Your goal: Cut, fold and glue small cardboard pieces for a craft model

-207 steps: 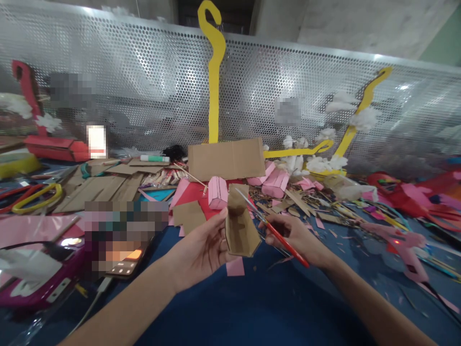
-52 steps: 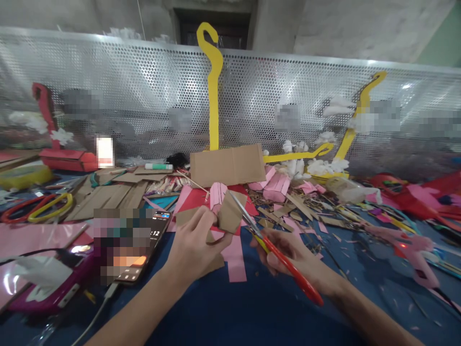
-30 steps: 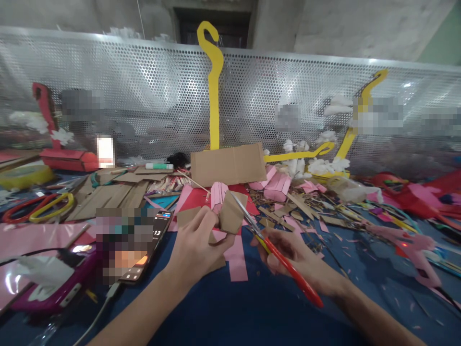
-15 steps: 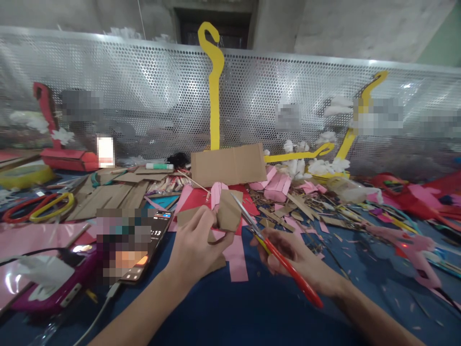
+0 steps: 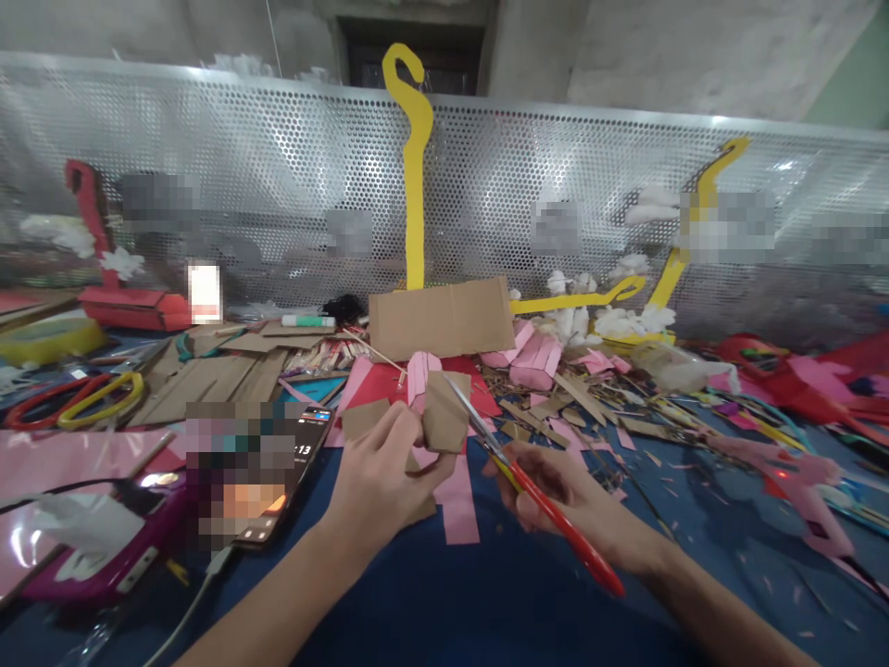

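My left hand [image 5: 385, 472] pinches a small piece of brown cardboard [image 5: 446, 415] upright over the table. In my right hand [image 5: 556, 486] is a pair of scissors [image 5: 566, 526] with red and yellow handles, its blades pointing up and left. The blade tips lie at the cardboard's upper right edge; I cannot tell whether the cardboard is between them. Below and behind my left hand are more cardboard scraps [image 5: 366, 419], a red sheet [image 5: 482, 384] and a pink paper strip [image 5: 459, 505].
A cardboard box piece [image 5: 441, 320] with a yellow hook-topped stem [image 5: 414, 204] stands at the back. Left are a phone [image 5: 292, 472], a purple power bank [image 5: 104, 565] and another pair of scissors [image 5: 111, 398]. A pink glue gun [image 5: 784, 477] lies right, beside many scraps.
The cardboard in my left hand has shifted slightly right and turned a little. My right hand and the scissors have barely moved.
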`<move>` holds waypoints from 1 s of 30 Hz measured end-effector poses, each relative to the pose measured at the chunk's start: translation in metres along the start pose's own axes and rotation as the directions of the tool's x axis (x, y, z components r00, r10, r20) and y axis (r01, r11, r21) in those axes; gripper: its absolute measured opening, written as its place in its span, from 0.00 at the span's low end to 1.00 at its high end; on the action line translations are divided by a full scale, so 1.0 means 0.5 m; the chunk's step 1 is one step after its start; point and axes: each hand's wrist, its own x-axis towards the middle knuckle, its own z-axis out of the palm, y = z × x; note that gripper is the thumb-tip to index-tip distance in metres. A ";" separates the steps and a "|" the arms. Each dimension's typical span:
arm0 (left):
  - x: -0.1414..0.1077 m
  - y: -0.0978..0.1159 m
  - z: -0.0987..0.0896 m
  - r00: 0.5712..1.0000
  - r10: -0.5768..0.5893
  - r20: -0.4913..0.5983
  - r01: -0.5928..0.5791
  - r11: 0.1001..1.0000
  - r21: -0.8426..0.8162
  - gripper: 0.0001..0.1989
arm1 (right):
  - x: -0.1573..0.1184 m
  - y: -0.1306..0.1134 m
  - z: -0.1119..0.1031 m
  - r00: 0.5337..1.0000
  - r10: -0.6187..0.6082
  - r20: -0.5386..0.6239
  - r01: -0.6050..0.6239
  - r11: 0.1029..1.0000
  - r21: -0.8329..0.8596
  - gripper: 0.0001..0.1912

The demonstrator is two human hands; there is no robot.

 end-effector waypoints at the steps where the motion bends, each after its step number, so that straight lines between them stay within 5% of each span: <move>1: 0.000 0.001 0.000 1.000 -0.001 0.002 0.001 1.000 0.003 0.17 | 0.000 0.002 -0.001 1.000 0.002 -0.001 -0.002 1.000 0.001 0.25; 30: 0.000 0.001 -0.001 1.000 -0.001 0.000 0.001 1.000 0.017 0.16 | 0.004 -0.002 0.007 1.000 0.004 -0.015 -0.004 1.000 0.011 0.24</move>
